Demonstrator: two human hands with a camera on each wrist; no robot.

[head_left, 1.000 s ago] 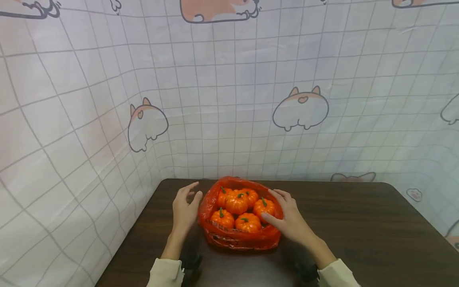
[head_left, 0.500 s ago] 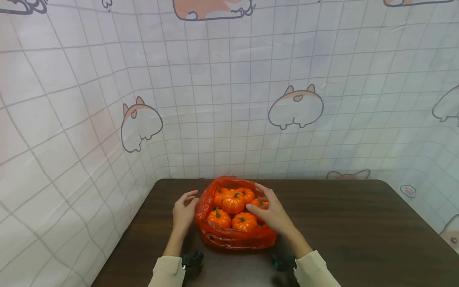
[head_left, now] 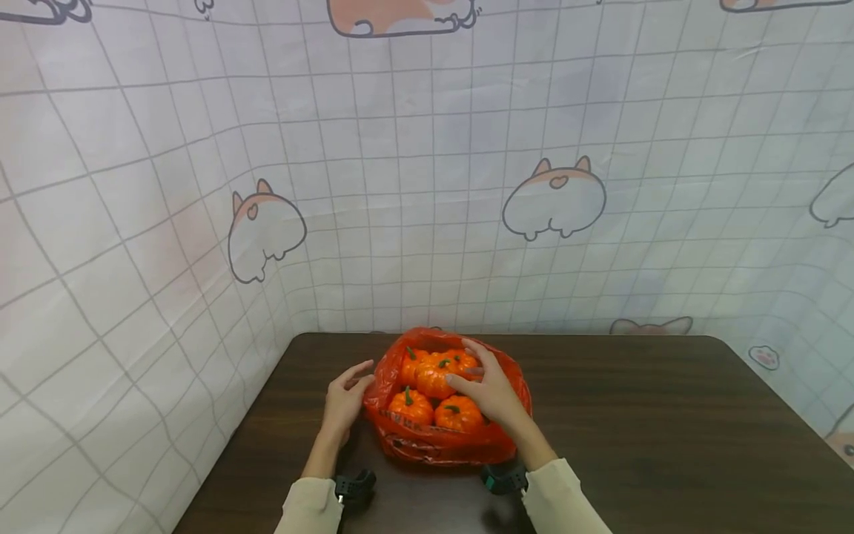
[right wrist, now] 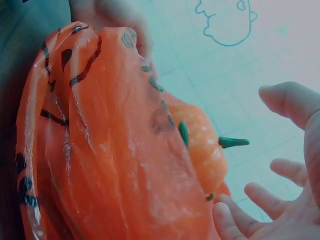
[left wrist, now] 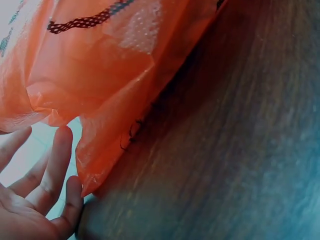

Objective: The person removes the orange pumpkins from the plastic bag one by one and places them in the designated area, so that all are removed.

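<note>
A red plastic bag [head_left: 443,451] with dark printing stands with its mouth wide on the dark table. Several small orange toy pumpkins [head_left: 460,414] with green stems fill it. At the bag's left side is my left hand [head_left: 343,402], its fingertips right at the plastic; the left wrist view shows these fingers [left wrist: 56,160] loosely bent beside the bag's edge. My right hand [head_left: 492,387] reaches over the bag's right part, thumb and fingers spread beside the topmost pumpkin [head_left: 434,380]. In the right wrist view, nothing sits between the right thumb and fingers. The right hand hides the rightmost pumpkin.
The dark wooden table [head_left: 634,415] extends to the right of the bag. Behind it and along the left hangs a white grid-patterned cloth [head_left: 427,245] with cartoon dogs. A black wrist device [head_left: 355,486] sits under the left wrist, and another [head_left: 505,479] under the right.
My right hand has moved left, from the bag's right rim to over the pumpkins inside. The left hand has shifted slightly and stays by the bag's left side.
</note>
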